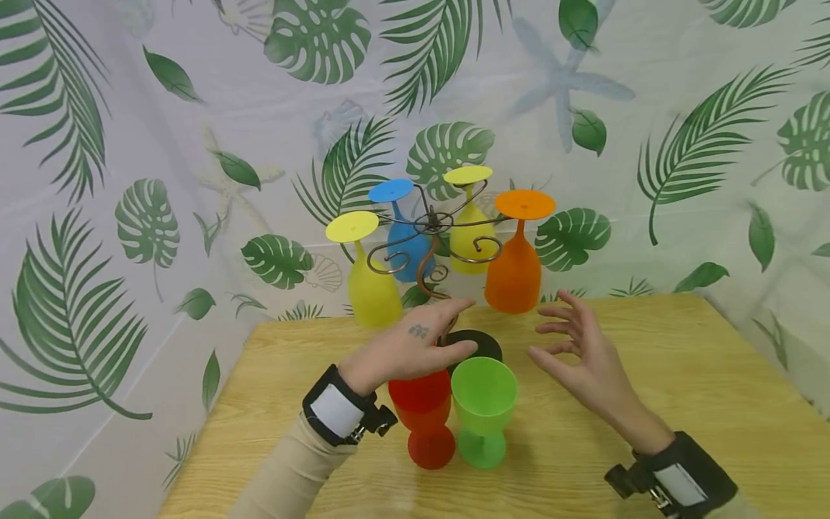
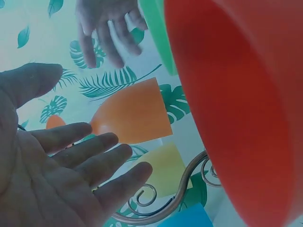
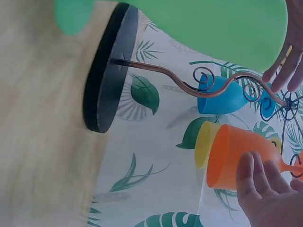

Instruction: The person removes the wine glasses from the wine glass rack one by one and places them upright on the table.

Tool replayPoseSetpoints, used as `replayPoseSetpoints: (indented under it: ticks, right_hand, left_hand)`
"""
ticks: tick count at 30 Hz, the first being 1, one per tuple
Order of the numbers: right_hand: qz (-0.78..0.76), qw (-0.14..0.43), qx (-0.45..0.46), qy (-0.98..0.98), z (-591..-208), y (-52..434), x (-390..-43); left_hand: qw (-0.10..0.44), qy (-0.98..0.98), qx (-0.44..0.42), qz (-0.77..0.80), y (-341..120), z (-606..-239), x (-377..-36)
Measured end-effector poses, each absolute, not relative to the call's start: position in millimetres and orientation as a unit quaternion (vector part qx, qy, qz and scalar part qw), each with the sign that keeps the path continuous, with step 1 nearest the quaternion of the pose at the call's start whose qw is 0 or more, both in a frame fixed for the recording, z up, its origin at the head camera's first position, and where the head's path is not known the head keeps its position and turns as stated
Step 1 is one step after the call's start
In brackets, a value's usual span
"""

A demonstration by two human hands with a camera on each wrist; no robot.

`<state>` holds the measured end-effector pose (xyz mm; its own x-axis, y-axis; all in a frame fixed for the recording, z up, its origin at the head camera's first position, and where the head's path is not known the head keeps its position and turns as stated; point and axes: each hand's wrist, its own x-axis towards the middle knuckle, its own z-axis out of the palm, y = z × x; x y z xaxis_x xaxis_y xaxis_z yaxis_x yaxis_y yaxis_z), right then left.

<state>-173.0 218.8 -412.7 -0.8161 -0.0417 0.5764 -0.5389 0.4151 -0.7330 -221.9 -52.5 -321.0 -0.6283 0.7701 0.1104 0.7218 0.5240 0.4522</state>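
Red goblet (image 1: 423, 414) and green goblet (image 1: 484, 404) stand upright, side by side, on the table (image 1: 292, 378). Left hand (image 1: 421, 342), fingers extended, hangs above the red goblet; right hand (image 1: 586, 357), fingers spread, is right of the green goblet. Toward the table's far edge, a rack (image 1: 428, 225) suspends four inverted goblets (image 1: 514, 281)

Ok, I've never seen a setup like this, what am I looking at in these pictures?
No machine here: the left grip and right grip are a person's bare hands. A camera on their head took the wide picture; the other two come from cameras at the left wristband and right wristband. On the wood-grained table stand a red goblet, a green goblet and the black base of a wire rack. A blue goblet, an orange goblet and two yellow goblets hang upside down from it. Both grips are open, holding nothing.
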Motion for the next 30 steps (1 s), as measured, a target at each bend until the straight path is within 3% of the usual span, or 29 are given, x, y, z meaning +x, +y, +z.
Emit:
replayPoseSetpoints:
  ticks: [9, 18, 30]
  right_hand:
    - [0.444, 0.318, 0.148, -0.824, -382.6, 214.5, -216.5]
    - [0.433, 0.295, 0.14, -0.84, -372.9, 210.6, -246.0]
    - [0.445, 0.291, 0.152, -0.834, -381.0, 208.5, -256.9]
  left_hand:
    - [0.086, 0.875, 0.416, 0.232, -41.5, -310.0, -238.5]
    - [0.131, 0.881, 0.387, 0.237, -26.5, -309.8, -256.4]
    - [0.162, 0.875, 0.38, 0.253, -9.5, -314.4, -270.5]
